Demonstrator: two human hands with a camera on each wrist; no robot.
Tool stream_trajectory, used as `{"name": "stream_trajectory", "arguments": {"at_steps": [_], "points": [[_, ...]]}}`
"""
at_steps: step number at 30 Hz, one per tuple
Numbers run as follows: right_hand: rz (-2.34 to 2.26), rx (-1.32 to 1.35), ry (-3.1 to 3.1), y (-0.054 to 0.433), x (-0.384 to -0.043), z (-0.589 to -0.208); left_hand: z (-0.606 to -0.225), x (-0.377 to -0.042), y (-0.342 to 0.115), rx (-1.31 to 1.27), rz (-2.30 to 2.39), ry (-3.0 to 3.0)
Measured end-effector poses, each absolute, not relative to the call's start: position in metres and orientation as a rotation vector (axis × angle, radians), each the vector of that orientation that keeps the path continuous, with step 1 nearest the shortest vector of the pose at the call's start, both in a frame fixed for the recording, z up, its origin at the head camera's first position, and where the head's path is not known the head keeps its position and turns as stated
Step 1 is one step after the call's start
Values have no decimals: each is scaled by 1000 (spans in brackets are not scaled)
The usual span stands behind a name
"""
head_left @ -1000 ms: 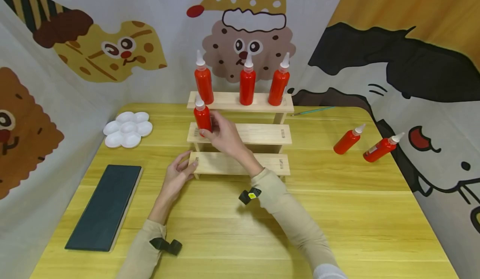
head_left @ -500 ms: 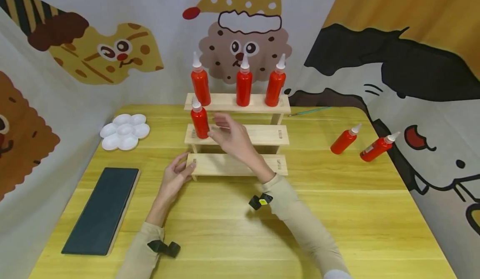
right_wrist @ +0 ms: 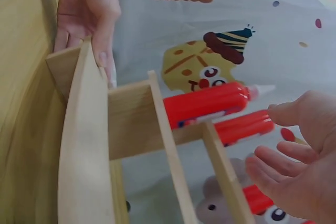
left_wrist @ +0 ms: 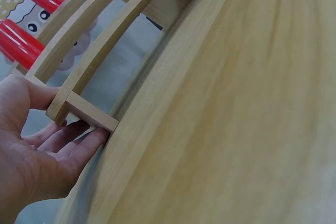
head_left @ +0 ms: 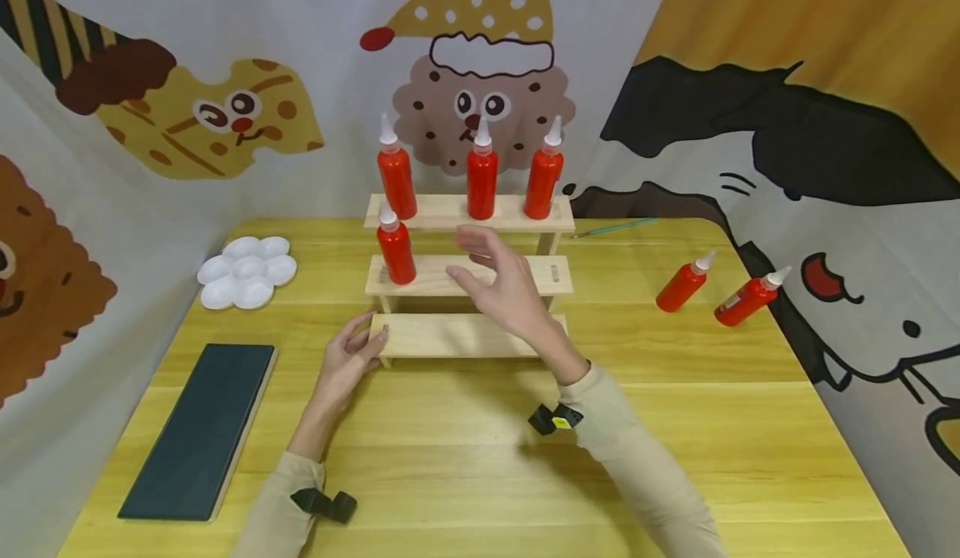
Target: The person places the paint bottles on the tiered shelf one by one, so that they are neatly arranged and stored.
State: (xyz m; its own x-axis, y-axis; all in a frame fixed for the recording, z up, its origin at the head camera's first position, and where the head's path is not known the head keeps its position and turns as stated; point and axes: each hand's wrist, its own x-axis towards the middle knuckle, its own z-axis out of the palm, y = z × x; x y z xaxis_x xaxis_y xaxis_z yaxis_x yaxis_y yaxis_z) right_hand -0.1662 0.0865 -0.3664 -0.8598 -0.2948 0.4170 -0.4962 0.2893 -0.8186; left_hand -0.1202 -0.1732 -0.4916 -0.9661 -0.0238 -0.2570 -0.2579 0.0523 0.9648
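Note:
A three-tier wooden display stand (head_left: 450,337) stands mid-table. My left hand (head_left: 347,358) grips the left end of its lowest tier. In the left wrist view the thumb lies over the plank and the fingers (left_wrist: 86,148) curl below, by the leg. One red paint bottle (head_left: 396,251) with a white nozzle stands upright at the middle tier's left end. To its right, apart from it, my right hand (head_left: 510,287) hovers over that tier with fingers spread and nothing held. The top tier carries three upright bottles: a left bottle (head_left: 397,181), a middle bottle (head_left: 482,181) and a right bottle (head_left: 543,181).
Two more red bottles stand on the right of the table, a nearer-in bottle (head_left: 681,287) and an outer bottle (head_left: 746,301). A thin teal paintbrush (head_left: 615,227) lies behind. On the left are a white flower-shaped palette (head_left: 247,271) and a dark rectangular board (head_left: 201,433).
My right hand has let go of the bottle on the middle tier and drawn away to the right, fingers opening. My left hand keeps its hold on the stand.

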Motion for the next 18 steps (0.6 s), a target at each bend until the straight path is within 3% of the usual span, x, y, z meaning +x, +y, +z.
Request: {"name": "stream_trajectory", "arguments": {"at_steps": [18], "points": [[1571,498,-2145,161,-152,-353,-489,-119,-174,-274,2039,2112]]}}
